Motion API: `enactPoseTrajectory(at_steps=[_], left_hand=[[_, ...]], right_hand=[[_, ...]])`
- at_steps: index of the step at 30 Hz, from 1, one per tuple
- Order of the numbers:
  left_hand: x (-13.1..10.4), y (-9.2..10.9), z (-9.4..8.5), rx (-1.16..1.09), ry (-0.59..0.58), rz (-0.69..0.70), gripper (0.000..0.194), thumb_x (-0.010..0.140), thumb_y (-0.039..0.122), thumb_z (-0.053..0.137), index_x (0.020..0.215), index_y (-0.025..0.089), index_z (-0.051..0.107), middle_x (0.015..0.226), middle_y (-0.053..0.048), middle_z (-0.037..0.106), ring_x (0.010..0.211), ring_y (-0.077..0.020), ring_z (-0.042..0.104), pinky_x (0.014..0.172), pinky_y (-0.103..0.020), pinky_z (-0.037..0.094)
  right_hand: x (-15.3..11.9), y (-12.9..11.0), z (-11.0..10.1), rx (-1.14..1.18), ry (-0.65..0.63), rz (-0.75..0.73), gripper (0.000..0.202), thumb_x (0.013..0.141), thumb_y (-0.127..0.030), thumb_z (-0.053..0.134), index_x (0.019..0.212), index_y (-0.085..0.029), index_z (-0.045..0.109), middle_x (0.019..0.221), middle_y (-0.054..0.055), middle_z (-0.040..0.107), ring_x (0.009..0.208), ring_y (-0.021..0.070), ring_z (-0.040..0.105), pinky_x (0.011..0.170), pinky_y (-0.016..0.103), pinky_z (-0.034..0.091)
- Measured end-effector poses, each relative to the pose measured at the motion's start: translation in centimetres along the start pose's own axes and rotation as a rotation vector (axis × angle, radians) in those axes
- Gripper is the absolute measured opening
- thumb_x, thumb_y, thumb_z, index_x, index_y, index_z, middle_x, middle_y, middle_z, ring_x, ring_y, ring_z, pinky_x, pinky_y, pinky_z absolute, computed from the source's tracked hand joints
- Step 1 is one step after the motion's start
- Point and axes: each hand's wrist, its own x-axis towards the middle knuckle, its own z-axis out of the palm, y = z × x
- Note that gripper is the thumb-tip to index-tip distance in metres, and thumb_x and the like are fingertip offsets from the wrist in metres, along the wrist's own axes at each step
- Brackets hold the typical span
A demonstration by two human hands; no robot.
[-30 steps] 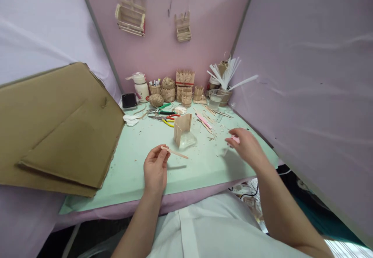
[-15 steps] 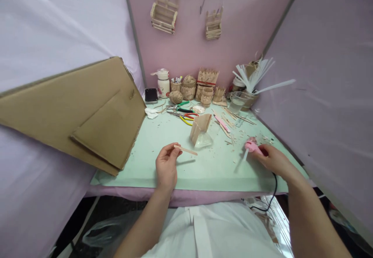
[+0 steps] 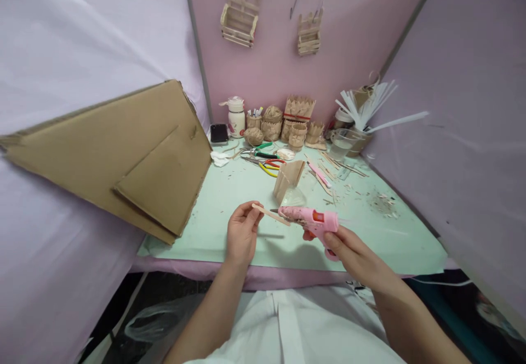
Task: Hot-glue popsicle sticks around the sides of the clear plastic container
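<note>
Between thumb and fingers, my left hand [image 3: 243, 233] pinches one end of a wooden craft stick [image 3: 271, 214], which points to the right above the table. My right hand [image 3: 353, 251] is closed round the handle of a pink hot glue gun [image 3: 310, 219]. The gun's dark nozzle faces left and is at or just over the stick; whether it touches I cannot tell. Behind them stands a small upright piece made of craft sticks [image 3: 288, 180], beside a clear plastic item [image 3: 294, 196].
Pliers [image 3: 271, 166], a pink cutter [image 3: 319, 175] and loose sticks lie farther back. Stick-covered pots [image 3: 297, 136], a white bottle [image 3: 236, 117] and a clear cup [image 3: 342, 143] line the rear. Large cardboard [image 3: 156, 150] leans at left. Wood scraps [image 3: 384, 204] lie at right.
My right hand has lifted the glue gun from the table's right side and brought it left to the craft stick. My left hand still holds the stick. The view has shifted slightly.
</note>
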Motion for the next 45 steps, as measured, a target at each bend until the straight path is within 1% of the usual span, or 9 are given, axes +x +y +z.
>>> enactPoseTrajectory(at_steps=[3,9,14,16,22,27,31,34,45], left_hand=[[-0.07,-0.06,0.01,0.016,-0.006,0.005,0.031,0.056,0.034,0.092,0.077,0.018,0.075,0.081,0.0,0.072,0.08,-0.0097,0.064,0.079,-0.021,0.05],[-0.18,-0.03,0.14,0.053,0.003,0.003,0.029,0.053,0.032,0.092,0.074,0.019,0.076,0.076,0.001,0.072,0.071,-0.008,0.061,0.072,-0.019,0.047],[-0.18,-0.01,0.25,0.055,0.014,-0.004,0.029,0.052,0.03,0.092,0.073,0.018,0.076,0.076,0.0,0.073,0.071,-0.009,0.062,0.074,-0.021,0.047],[-0.19,-0.01,0.25,0.059,0.013,-0.002,0.029,0.052,0.03,0.091,0.073,0.018,0.076,0.076,0.0,0.073,0.072,-0.0093,0.063,0.075,-0.021,0.047],[-0.19,-0.07,0.21,0.065,0.01,-0.003,0.029,0.052,0.031,0.092,0.073,0.019,0.076,0.075,0.0,0.073,0.071,-0.0088,0.063,0.074,-0.02,0.048],[-0.24,-0.09,0.2,0.071,0.014,-0.004,0.028,0.053,0.03,0.091,0.074,0.019,0.076,0.075,0.0,0.073,0.072,-0.0094,0.063,0.074,-0.021,0.048],[-0.27,-0.05,0.21,0.062,0.011,-0.011,0.029,0.052,0.031,0.092,0.073,0.019,0.076,0.074,0.0,0.073,0.07,-0.0086,0.063,0.073,-0.02,0.048],[-0.25,-0.02,0.26,0.057,0.012,-0.013,0.03,0.051,0.032,0.093,0.073,0.019,0.077,0.074,0.0,0.073,0.07,-0.008,0.063,0.074,-0.019,0.048],[-0.32,0.15,0.39,0.051,0.034,0.007,0.031,0.05,0.032,0.092,0.072,0.019,0.075,0.074,0.0,0.073,0.07,-0.0095,0.064,0.071,-0.021,0.049]], right_hand=[[-0.26,-0.29,0.06,-0.006,0.017,0.022,0.059,0.093,-0.068,0.039,0.109,-0.02,0.069,0.098,0.008,0.066,0.072,0.0156,0.05,0.061,0.028,0.046],[-0.33,-0.25,0.24,0.001,0.032,0.07,0.056,0.092,-0.069,0.039,0.106,-0.022,0.068,0.104,0.007,0.066,0.078,0.0174,0.053,0.065,0.029,0.049],[-0.24,-0.67,0.4,-0.035,0.052,0.072,0.058,0.09,-0.071,0.038,0.096,-0.022,0.068,0.088,0.005,0.062,0.072,0.0167,0.051,0.063,0.028,0.049],[-0.22,-0.78,0.41,-0.037,0.057,0.063,0.057,0.091,-0.07,0.038,0.094,-0.022,0.069,0.086,0.005,0.061,0.071,0.0161,0.05,0.062,0.028,0.048],[-0.23,-0.26,0.37,-0.028,0.07,0.034,0.057,0.092,-0.069,0.038,0.093,-0.021,0.068,0.087,0.005,0.062,0.066,0.0144,0.048,0.059,0.027,0.046],[-0.35,0.21,0.31,-0.043,0.095,0.033,0.054,0.093,-0.067,0.039,0.094,-0.021,0.068,0.091,0.005,0.064,0.068,0.0148,0.05,0.061,0.027,0.047],[-0.32,-0.04,0.29,-0.048,0.091,0.043,0.055,0.093,-0.067,0.038,0.092,-0.021,0.068,0.088,0.004,0.063,0.067,0.0149,0.05,0.06,0.027,0.047],[-0.23,-0.26,0.3,-0.04,0.077,0.047,0.055,0.093,-0.068,0.038,0.092,-0.021,0.067,0.091,0.005,0.064,0.068,0.015,0.05,0.058,0.026,0.047],[-0.37,-0.35,-0.05,-0.061,0.081,0.067,0.054,0.093,-0.067,0.038,0.091,-0.021,0.066,0.089,0.005,0.063,0.067,0.0141,0.048,0.06,0.026,0.046]])
